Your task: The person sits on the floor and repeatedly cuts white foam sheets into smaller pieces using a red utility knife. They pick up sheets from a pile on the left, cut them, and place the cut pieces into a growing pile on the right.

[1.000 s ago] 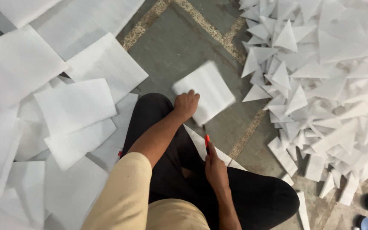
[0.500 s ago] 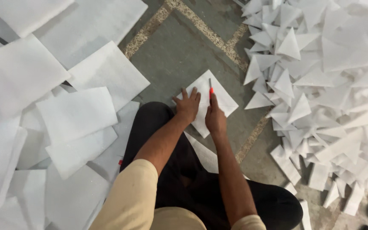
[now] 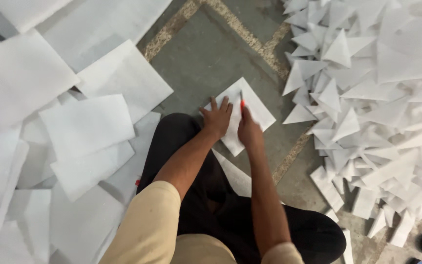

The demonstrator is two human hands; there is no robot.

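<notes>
Head view of a person seated on a grey floor [image 3: 206, 54], with both hands on a white square sheet [image 3: 257, 105]. The sheet lies flat on the floor just beyond the person's knee [image 3: 172, 132], turned so that its corners point toward and away from the person.

The left hand [image 3: 217, 117] rests palm down on the near left part of the sheet, fingers spread and flat; it presses the sheet and closes on nothing. The right hand [image 3: 248, 131] sits just right of the left hand, also on the sheet, fingers closed around a thin orange-tipped tool [image 3: 242, 101] whose point meets the sheet near its middle. Whether the tool is a pen or a blade cannot be told. The two hands lie side by side, nearly touching.

Left of the sheet, well apart from it, large white sheets [image 3: 86, 127] lie overlapping in a loose spread that reaches the left edge of the view. Right of the sheet, a heap of white triangular pieces [image 3: 367, 98] covers the floor; its nearest pieces lie just beside the sheet's right corner. A speckled strip [image 3: 264, 46] in the floor runs diagonally past the sheet's far side. One more white piece [image 3: 235, 176] lies nearer than the sheet, partly under the person's right forearm.
</notes>
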